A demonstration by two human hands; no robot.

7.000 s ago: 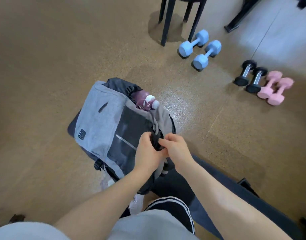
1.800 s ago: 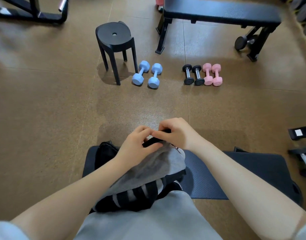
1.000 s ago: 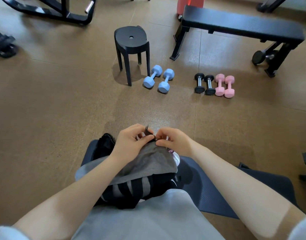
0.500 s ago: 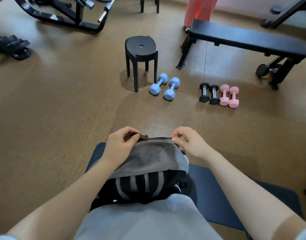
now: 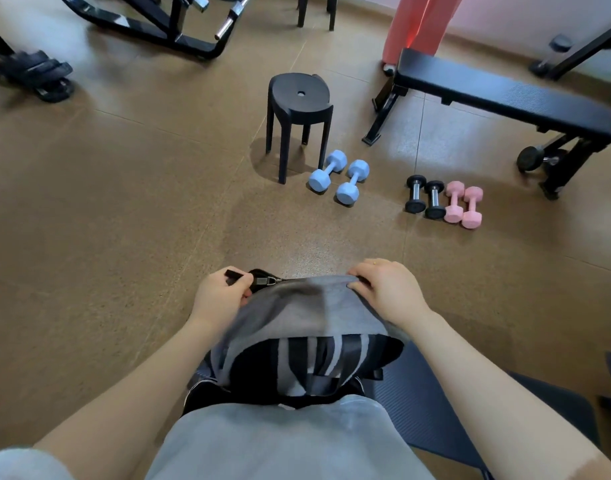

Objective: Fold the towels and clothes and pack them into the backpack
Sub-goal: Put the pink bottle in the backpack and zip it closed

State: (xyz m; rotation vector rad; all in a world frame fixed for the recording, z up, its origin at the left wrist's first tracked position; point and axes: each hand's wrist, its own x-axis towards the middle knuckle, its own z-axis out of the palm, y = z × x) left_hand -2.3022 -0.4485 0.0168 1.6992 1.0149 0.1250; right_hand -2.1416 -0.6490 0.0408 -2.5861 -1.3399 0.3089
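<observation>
L hand (image 5: pixel 221 299) pinches the black zipper pull (image 5: pixel 235 273) at the top-left corner of the grey backpack (image 5: pixel 307 317), fingers curled round it. R hand (image 5: pixel 387 289) grips the top-right edge of the backpack, fingertips curled over the fabric. Backpack sits upright btwn the person's legs, near edge of a dark mat (image 5: pixel 435 403). On the floor beyond: 1 black stool (image 5: pixel 299 109), 2 blue dumbbells (image 5: pixel 338 180), 2 black dumbbells (image 5: pixel 424 199), 2 pink dumbbells (image 5: pixel 463 206), 1 black bench (image 5: pixel 505 98).

Left hand (image 5: pixel 218 299) with zipper pull (image 5: pixel 235 274), farther left.
</observation>
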